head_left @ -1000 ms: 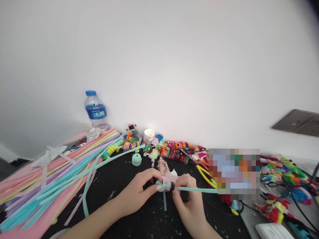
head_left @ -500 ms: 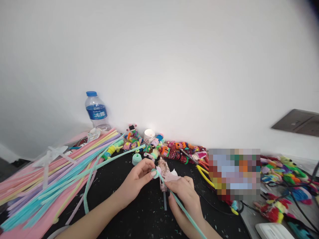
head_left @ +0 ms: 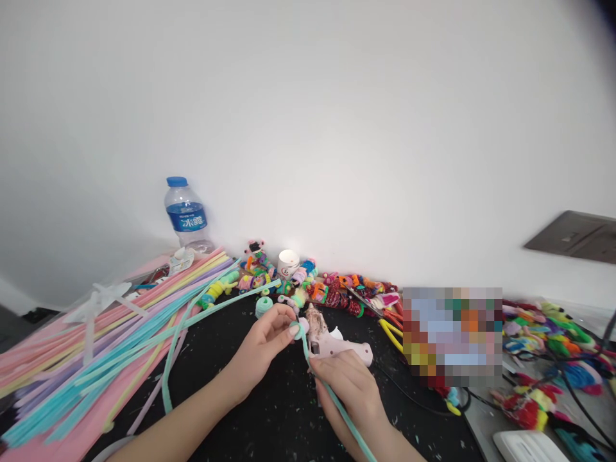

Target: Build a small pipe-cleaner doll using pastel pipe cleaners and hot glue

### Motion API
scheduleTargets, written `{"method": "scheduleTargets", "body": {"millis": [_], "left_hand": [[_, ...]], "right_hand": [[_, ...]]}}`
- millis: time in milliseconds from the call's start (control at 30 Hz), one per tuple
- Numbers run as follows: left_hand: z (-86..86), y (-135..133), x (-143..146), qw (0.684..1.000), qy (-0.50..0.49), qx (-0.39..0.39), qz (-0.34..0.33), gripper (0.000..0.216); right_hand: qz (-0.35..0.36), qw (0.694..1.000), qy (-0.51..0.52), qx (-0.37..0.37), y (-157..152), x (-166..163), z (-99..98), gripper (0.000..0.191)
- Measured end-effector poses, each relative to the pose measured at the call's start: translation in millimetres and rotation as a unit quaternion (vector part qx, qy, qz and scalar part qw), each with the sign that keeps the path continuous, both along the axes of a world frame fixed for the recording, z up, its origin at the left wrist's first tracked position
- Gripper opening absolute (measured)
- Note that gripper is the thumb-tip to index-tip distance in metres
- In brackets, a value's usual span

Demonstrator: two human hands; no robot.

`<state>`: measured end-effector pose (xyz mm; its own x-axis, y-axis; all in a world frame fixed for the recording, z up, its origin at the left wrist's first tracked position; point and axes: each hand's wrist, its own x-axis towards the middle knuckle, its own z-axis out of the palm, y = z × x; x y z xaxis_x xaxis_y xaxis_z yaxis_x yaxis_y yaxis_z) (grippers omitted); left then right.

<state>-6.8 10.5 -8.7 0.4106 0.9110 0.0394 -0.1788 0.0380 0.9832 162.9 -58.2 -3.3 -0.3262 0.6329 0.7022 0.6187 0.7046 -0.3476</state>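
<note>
My left hand (head_left: 264, 346) pinches a small piece with a mint-green coil (head_left: 300, 330) and a pale lilac bit at its fingertips. From that coil a mint-green pipe cleaner (head_left: 345, 414) runs down to the right. My right hand (head_left: 353, 394) is closed around the pipe cleaner a short way below the coil. Behind my hands a pale pink glue gun (head_left: 346, 348) lies on the black mat, its nozzle end smudged brown. A wound mint-green coil (head_left: 264, 307) stands beyond my left fingers.
Bundled pastel pipe cleaners (head_left: 139, 327) spread across the left side. A water bottle (head_left: 185, 215) and a paper cup (head_left: 288, 262) stand near the wall. Finished pipe-cleaner figures (head_left: 332, 292) line the back, with scissors (head_left: 392, 330) among them. A white device (head_left: 528, 447) sits front right.
My right hand has shifted slightly down and left with the pipe cleaner, which now hangs more steeply from the coil. More of the glue gun shows. My left hand stays nearly still.
</note>
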Motion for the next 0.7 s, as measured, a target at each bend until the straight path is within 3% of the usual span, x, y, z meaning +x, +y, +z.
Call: {"method": "scheduleTargets", "body": {"millis": [400, 700], "left_hand": [[3.9, -1.7, 0.4, 0.999, 0.024, 0.035, -0.023, 0.009], [3.3, -5.1, 1.4, 0.996, 0.036, 0.065, -0.053, 0.008]], "right_hand": [[0.009, 0.998, -0.04, 0.045, 4.2, -5.2, -8.4, 0.025], [0.002, 0.996, -0.075, 0.037, 3.2, -4.0, -17.2, 0.025]]}}
